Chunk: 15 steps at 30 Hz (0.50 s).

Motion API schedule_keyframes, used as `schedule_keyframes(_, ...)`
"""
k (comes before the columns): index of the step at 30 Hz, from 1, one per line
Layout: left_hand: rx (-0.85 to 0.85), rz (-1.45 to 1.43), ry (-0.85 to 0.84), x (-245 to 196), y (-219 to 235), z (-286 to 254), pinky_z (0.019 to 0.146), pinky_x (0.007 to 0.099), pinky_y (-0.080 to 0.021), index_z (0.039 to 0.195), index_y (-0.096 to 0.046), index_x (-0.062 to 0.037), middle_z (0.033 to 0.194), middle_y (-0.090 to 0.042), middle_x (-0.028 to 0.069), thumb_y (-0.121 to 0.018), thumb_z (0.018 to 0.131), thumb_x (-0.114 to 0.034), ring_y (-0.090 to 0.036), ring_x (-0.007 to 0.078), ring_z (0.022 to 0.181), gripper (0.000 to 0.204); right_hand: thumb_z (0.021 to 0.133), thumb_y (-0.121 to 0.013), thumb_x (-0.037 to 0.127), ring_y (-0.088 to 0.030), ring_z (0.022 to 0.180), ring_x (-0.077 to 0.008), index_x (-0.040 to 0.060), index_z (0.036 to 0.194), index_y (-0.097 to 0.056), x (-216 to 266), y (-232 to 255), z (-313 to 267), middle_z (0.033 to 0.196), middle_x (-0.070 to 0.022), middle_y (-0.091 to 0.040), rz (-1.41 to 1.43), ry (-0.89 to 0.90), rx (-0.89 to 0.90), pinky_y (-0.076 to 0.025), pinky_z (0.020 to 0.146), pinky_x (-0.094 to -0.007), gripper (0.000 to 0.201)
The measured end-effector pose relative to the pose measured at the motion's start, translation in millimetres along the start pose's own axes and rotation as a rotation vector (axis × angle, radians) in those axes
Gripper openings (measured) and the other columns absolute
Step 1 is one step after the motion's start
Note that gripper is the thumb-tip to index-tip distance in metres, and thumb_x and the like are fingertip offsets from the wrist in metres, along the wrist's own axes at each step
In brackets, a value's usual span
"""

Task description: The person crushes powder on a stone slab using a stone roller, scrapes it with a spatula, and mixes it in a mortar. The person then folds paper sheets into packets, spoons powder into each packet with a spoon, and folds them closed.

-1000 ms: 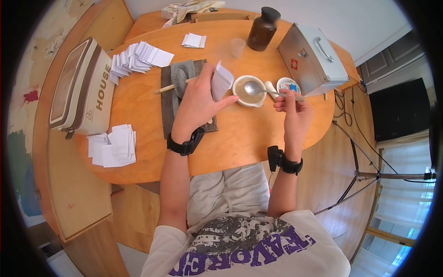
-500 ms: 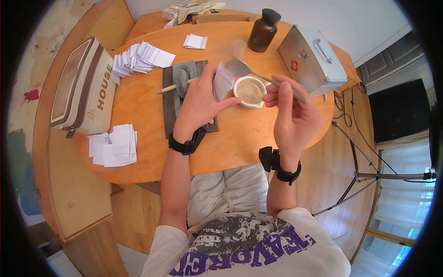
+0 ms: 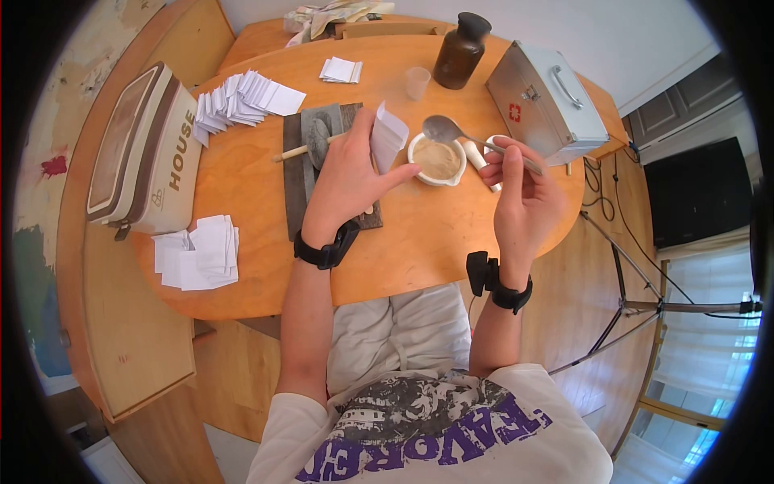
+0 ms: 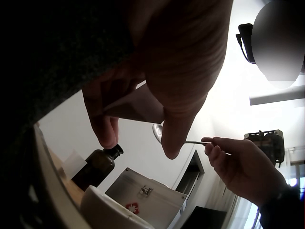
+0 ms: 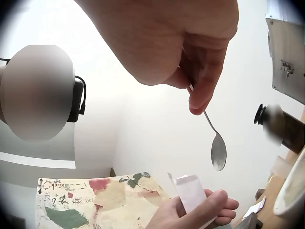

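In the head view my left hand (image 3: 347, 181) holds a white folded paper packet (image 3: 389, 135) upright, its mouth open at the top. My right hand (image 3: 526, 194) pinches the handle of a metal spoon (image 3: 442, 129). The spoon's bowl hangs over the far rim of a white mortar (image 3: 452, 181), just right of the packet. Tan powder (image 3: 438, 161) lies inside the mortar. Beside it on the right is a white pestle (image 3: 477, 157), partly behind the right hand. The right wrist view shows the spoon (image 5: 218, 151) above the packet (image 5: 191, 191), apart from it.
A grey stone tool with a wooden rod (image 3: 290, 153) lies on a dark board (image 3: 297, 202) under the left hand. White packets (image 3: 258, 95) lie fanned at left, loose papers (image 3: 211, 254) nearer. Behind stand a plastic cup (image 3: 416, 83), brown bottle (image 3: 461, 56) and metal case (image 3: 540, 105).
The spoon rose from the powder in the mortar to the packet's mouth, then moved back right over the mortar's far rim. My left hand stayed nearly still with the packet.
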State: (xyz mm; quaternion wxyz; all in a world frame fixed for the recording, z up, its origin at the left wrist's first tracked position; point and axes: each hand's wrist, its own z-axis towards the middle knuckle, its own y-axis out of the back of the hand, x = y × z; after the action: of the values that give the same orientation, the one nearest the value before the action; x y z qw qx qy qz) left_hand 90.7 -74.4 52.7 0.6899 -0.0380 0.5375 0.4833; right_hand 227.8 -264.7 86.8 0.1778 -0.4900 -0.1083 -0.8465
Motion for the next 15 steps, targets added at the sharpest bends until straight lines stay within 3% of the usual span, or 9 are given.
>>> schedule_keyframes(4, 0.002, -0.016, -0.014, 1, 0, 0, 0.076, 0.0405, -0.06, 0.129, -0.057, 0.0015, 0.094, -0.075, 0.0138, -0.103, 0.084, -0.035, -0.075, 0.0298, 0.081, 0.074, 0.113, -0.072, 0.008, -0.081, 0.077, -0.0156, -0.004, 0.117, -0.081, -34, 10, -4, 0.09, -0.0111, -0.083, -0.243, -0.021, 0.155, -0.064, 0.07, -0.0289, 0.016)
schedule_keyframes(6, 0.044, -0.043, 0.034, -2, 2, 1, 0.082, 0.0497, -0.062, 0.14, -0.056, 0.0043, 0.104, -0.076, 0.028, -0.101, 0.084, -0.036, -0.078, 0.0477, 0.098, 0.082, 0.113, -0.072, 0.008, -0.082, 0.077, -0.0163, -0.0041, 0.116, -0.081, -42, 11, -7, 0.089, -0.0113, -0.083, -0.316, -0.014, 0.219, -0.064, 0.07, -0.0292, 0.016)
schedule_keyframes(9, 0.045, -0.022, 0.036, -1, 2, 1, 0.08, 0.0492, -0.062, 0.137, -0.057, 0.0042, 0.102, -0.076, 0.0272, -0.101, 0.084, -0.036, -0.078, 0.0467, 0.095, 0.08, 0.112, -0.073, 0.008, -0.083, 0.078, -0.0174, -0.0038, 0.115, -0.082, -49, 11, -11, 0.088, -0.0117, -0.083, -0.348, 0.025, 0.274, -0.065, 0.07, -0.0294, 0.015)
schedule_keyframes(13, 0.049, -0.039, 0.036, 2, 0, 1, 0.079, 0.0484, -0.061, 0.133, -0.057, 0.0036, 0.1, -0.075, 0.0264, -0.102, 0.083, -0.035, -0.078, 0.0457, 0.091, 0.077, 0.114, -0.071, 0.01, -0.082, 0.076, -0.0157, -0.0045, 0.116, -0.082, -58, 13, -14, 0.088, -0.0101, -0.083, -0.265, -0.081, 0.24, -0.064, 0.069, -0.0291, 0.018)
schedule_keyframes(15, 0.032, 0.005, 0.016, 3, -1, 0, 0.077, 0.0393, -0.061, 0.124, -0.057, -0.0005, 0.095, -0.076, 0.0118, -0.103, 0.085, -0.034, -0.076, 0.0268, 0.082, 0.069, 0.115, -0.069, 0.011, -0.081, 0.075, -0.0149, -0.0052, 0.116, -0.082, -62, 16, -12, 0.088, -0.0094, -0.083, -0.209, -0.142, 0.206, -0.064, 0.069, -0.0291, 0.02)
